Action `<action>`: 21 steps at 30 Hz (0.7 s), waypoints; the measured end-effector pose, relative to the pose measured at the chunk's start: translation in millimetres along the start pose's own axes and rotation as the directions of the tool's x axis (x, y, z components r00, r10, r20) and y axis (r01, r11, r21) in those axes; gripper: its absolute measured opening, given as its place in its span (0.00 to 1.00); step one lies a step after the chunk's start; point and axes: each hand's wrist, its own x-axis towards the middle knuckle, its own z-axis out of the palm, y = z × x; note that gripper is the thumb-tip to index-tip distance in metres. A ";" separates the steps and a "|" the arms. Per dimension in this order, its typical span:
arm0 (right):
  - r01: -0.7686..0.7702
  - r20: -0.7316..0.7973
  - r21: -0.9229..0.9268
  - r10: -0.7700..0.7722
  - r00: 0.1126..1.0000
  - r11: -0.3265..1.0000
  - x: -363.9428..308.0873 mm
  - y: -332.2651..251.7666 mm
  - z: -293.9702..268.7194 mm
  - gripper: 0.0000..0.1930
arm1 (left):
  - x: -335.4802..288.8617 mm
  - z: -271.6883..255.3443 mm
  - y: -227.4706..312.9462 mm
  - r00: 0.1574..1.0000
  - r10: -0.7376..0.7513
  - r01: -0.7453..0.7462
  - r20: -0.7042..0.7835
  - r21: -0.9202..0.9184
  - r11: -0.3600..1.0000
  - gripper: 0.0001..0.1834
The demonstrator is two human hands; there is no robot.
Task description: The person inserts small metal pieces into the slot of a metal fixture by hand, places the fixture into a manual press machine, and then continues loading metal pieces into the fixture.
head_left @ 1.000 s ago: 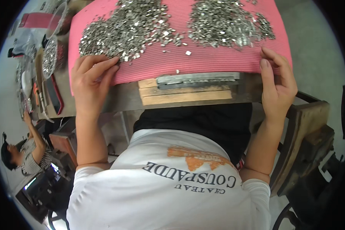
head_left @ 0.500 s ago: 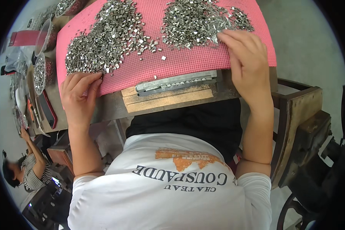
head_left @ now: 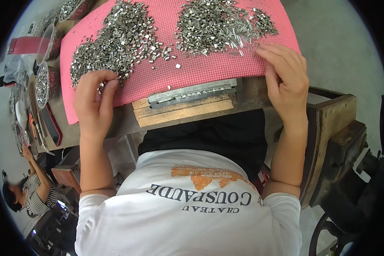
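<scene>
Our surface [head_left: 254,94] carries a pink mat [head_left: 213,68]. Our left hand [head_left: 93,96] bends at the left metal heap [head_left: 130,36] there; we cannot tell if its fingers [head_left: 99,75] pinch any. Our right hand [head_left: 287,81] hangs loose by the right heap [head_left: 198,30]. A careless sweep could mix both

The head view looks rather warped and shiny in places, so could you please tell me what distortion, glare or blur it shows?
Head view: black corners frame a round fisheye image, with the pink mat's right edge curving; head view: bright glints fleck the metal pieces; head view: a smudged patch covers part of the co-worker's head, while the right hand looks fairly clear.
</scene>
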 end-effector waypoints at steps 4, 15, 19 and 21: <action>-0.034 -0.005 0.023 0.034 0.999 0.999 8.0 -1.7 -1.2 0.10 | 24.7 10.4 24.1 0.960 0.179 -0.193 0.213 0.046 0.980 0.08; 0.105 0.147 0.013 -0.106 0.984 0.994 28.5 6.0 7.6 0.06 | 28.4 17.6 33.0 0.971 0.116 -0.148 0.211 0.143 0.979 0.08; 0.152 0.198 0.006 -0.150 0.969 0.988 38.5 7.7 5.0 0.05 | 28.2 18.8 33.3 0.974 0.106 -0.140 0.200 0.166 0.976 0.06; 0.165 0.207 -0.006 -0.160 0.965 0.986 41.0 5.9 6.1 0.04 | 28.8 19.8 35.4 0.975 0.101 -0.135 0.196 0.166 0.977 0.05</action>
